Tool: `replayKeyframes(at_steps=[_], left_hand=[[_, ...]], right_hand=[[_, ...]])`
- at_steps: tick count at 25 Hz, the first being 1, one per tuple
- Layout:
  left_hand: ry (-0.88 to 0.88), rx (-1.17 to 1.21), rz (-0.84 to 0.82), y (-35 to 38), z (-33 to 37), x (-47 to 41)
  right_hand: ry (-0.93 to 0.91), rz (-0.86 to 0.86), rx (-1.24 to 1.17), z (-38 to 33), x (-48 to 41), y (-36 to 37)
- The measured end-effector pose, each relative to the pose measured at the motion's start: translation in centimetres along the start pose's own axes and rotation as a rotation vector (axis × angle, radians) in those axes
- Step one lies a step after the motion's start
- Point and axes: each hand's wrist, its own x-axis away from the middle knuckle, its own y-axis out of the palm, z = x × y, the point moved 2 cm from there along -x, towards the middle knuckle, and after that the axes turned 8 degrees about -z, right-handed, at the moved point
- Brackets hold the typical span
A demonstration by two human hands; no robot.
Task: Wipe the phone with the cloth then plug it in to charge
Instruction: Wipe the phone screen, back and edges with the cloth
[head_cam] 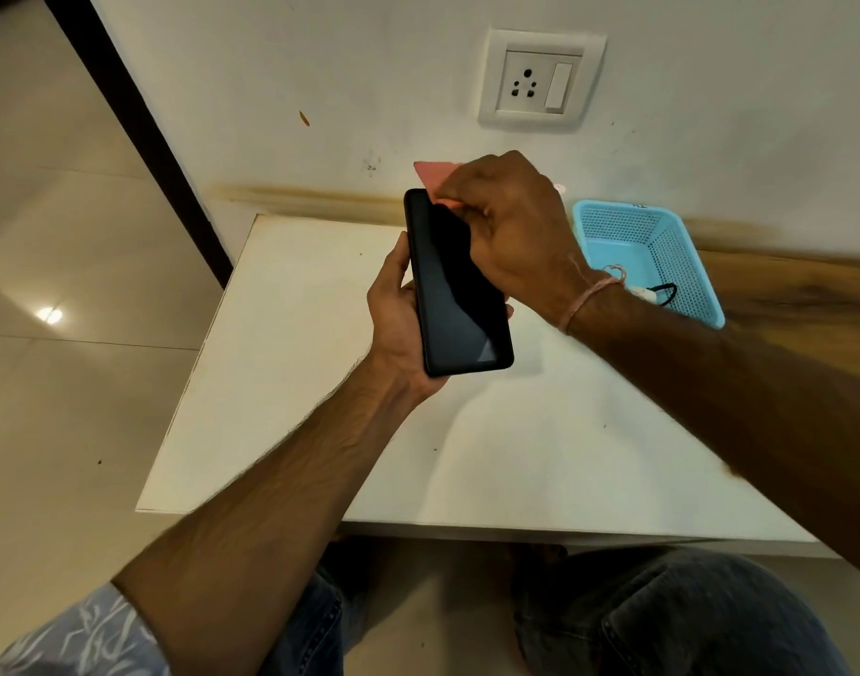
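Note:
A black phone [454, 295] with a dark screen is held above the white table, its screen facing up. My left hand [398, 314] grips it from below and along its left edge. My right hand [510, 236] is closed on a pink cloth [430, 175] and presses it against the top right part of the screen. Most of the cloth is hidden under the hand; a corner sticks out past the phone's top. A white charger with a black cable [657, 292] lies in the blue basket [681, 256], partly hidden by my right wrist.
A white wall socket with a switch [540, 80] sits on the wall above the table. The white table [281, 383] ends at the left and front edges, with tiled floor beyond. A wooden surface [783, 285] adjoins at the right. My knees are below the front edge.

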Motion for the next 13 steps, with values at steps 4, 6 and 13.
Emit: replayKeyframes(at_steps=[4, 6, 13], left_hand=[[0.066, 0.173, -0.010, -0.5, 0.3, -0.1], [0.100, 0.213, -0.037, -0.5, 0.2, -0.1], [0.004, -0.012, 0.029, -0.4, 0.2, -0.1]], right_hand=[[-0.242, -0.012, -0.007, -3.7, 3.0, 1.6], [-0.315, -0.032, 0.019, -3.6, 3.1, 1.5], [0.017, -0.026, 0.038, 0.5, 0.4, 0.2]])
